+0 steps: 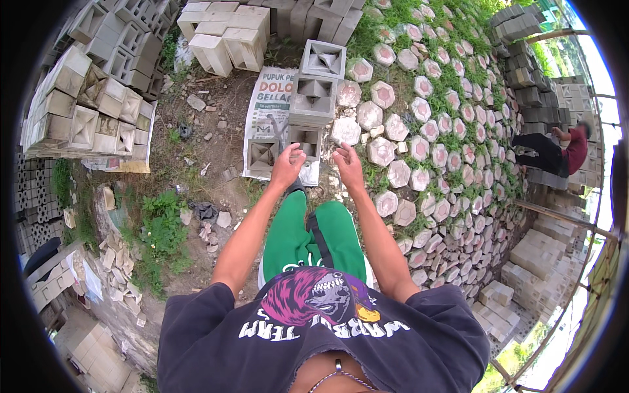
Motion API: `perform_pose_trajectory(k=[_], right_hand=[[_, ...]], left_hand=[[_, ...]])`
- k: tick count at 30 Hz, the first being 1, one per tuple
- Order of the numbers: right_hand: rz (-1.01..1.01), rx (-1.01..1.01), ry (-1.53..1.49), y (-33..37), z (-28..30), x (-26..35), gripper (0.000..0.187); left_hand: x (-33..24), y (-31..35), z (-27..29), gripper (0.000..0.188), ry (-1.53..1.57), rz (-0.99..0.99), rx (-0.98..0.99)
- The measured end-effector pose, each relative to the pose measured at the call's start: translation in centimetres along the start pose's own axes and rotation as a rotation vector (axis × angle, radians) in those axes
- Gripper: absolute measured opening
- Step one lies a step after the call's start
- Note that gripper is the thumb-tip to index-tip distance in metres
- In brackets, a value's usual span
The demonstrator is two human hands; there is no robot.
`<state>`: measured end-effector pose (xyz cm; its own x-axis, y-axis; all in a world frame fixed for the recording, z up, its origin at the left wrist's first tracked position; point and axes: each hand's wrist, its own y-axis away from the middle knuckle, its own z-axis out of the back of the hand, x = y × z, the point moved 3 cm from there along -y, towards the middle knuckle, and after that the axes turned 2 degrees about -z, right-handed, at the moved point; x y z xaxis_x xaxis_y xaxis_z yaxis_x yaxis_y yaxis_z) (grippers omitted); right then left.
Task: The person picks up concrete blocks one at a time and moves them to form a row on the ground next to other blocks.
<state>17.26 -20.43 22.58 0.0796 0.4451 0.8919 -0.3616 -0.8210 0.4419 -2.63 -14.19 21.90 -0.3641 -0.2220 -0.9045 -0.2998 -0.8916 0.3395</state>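
Ahead of my legs, several grey concrete vent blocks with pyramid-shaped hollows stand on a white printed sack (267,85). The nearest block on the right (305,139) lies just ahead of my hands, beside a lower-left block (264,154). Behind it is a middle block (314,95), then a far block (324,59). My left hand (287,166) is at the near block's front left corner, fingers loosely bent and apart; whether it touches the block I cannot tell. My right hand (348,168) hovers right of that block, fingers spread, holding nothing.
Stacked blocks (98,111) stand at the left, with another stack (226,39) at the far side. Hexagonal pavers (429,134) cover the grassy ground on the right. Beyond them, a person in a red shirt (575,152) bends near block stacks. Rubble and weeds (160,236) lie left.
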Motion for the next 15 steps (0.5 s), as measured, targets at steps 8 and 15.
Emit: perform_pose_trajectory(k=[8,15], right_hand=[[-0.062,-0.082,0.066,-15.3,0.1,-1.1,0.058],[-0.148,-0.176,0.281,-29.7,-0.8,-8.5,0.062]], left_hand=[[1.3,-14.0,-0.7,0.049,-0.041,0.110,0.006],[10.0,-27.1,-3.9,0.052,-0.310,0.015,-0.248]])
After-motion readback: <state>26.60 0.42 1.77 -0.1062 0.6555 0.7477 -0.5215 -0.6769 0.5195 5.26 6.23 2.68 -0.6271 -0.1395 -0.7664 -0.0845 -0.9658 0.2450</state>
